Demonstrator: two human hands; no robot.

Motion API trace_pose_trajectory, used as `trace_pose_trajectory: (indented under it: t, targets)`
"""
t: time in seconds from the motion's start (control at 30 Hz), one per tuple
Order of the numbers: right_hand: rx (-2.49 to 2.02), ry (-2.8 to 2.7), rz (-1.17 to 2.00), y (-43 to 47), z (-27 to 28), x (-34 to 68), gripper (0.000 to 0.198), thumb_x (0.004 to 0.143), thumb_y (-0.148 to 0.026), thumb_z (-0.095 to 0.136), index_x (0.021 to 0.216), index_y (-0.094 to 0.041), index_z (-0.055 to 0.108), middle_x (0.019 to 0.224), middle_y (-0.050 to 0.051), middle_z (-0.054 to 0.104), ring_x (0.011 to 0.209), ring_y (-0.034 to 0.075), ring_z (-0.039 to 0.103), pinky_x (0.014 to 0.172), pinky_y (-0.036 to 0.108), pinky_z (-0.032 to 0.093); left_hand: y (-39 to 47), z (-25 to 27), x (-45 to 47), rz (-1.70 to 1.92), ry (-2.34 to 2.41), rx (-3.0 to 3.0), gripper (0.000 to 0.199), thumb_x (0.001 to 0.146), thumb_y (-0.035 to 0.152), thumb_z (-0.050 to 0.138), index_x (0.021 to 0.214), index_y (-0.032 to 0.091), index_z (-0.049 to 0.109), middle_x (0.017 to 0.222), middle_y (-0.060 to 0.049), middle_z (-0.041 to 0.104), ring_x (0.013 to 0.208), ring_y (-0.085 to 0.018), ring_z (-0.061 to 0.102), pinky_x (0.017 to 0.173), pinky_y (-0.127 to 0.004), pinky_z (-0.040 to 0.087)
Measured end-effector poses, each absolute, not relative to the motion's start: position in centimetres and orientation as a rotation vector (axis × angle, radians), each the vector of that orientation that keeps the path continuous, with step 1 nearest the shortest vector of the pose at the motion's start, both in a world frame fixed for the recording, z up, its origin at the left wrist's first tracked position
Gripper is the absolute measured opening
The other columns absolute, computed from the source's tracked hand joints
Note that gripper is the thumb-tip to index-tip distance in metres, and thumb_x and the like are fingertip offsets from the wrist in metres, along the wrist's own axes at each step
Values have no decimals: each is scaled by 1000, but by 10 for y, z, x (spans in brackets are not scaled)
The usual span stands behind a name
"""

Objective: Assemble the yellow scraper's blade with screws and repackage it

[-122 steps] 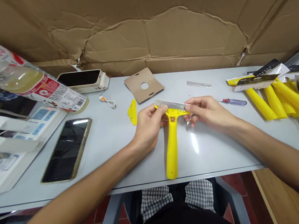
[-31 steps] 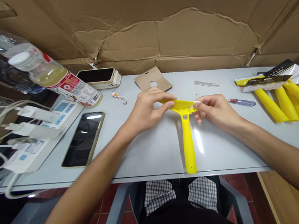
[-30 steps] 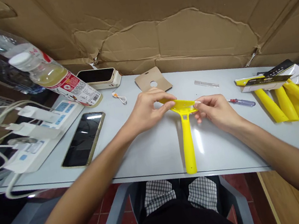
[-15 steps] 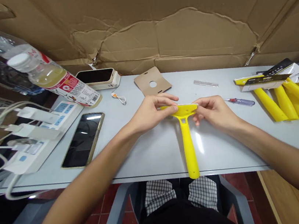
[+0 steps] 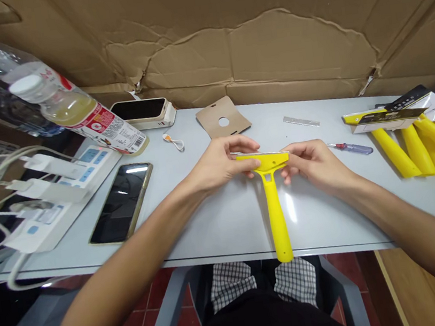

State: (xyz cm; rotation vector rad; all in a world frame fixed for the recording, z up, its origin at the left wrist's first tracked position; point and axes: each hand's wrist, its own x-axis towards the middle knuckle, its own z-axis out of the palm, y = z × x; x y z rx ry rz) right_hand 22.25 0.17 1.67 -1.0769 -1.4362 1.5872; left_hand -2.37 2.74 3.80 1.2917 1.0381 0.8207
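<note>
A yellow scraper [image 5: 274,203] is held between my two hands, its wide head away from me and its handle pointing back over the table's front edge. My left hand [image 5: 228,164] pinches the head's left part, thumb on top and fingers behind. At the right end of the head, my right hand [image 5: 310,163] grips the corner between thumb and fingers. A thin metal blade edge runs along the head's far side; how far it sits inside cannot be made out. Another flat metal blade [image 5: 301,121] lies on the table beyond my right hand.
Right of my hands lie a screwdriver [image 5: 351,148] and several yellow scrapers [image 5: 418,151], some in packaging. Behind sits a folded cardboard piece [image 5: 211,120]. To the left are a phone [image 5: 122,203], a power strip [image 5: 65,206], a drink bottle [image 5: 94,121] and a short cable [image 5: 174,142].
The left thumb has shifted slightly left on the scraper's head, showing more of its surface. The scraper has moved slightly toward me; both hands stay on it.
</note>
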Motion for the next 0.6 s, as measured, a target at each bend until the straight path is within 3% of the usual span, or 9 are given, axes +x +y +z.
trace_pose_trajectory:
  t: [0.3,0.43,0.6]
  targets:
    - [-1003,-1455,1642,4,20,226,49,101,-66,73,97,-18,84,87,8,81,69,17,76,72,34,65,26,40,-25,871,1074,1245,32,64,17,94,90,15,75,90,-5,77,64,-15,72,61,-31,63]
    - [-1016,-1446,1654,2,23,225,39,101,-56,76,94,-19,86,88,9,82,72,19,77,71,36,67,25,42,-26,863,1079,1285,35,66,18,94,97,15,78,84,-4,78,64,-17,74,63,-32,64]
    - [-1025,-1261,1697,2,26,221,31,91,-46,85,77,-18,84,88,11,79,75,22,74,57,33,66,23,41,-26,839,1082,1325,39,72,21,94,108,15,81,78,-4,80,69,-19,78,69,-31,65]
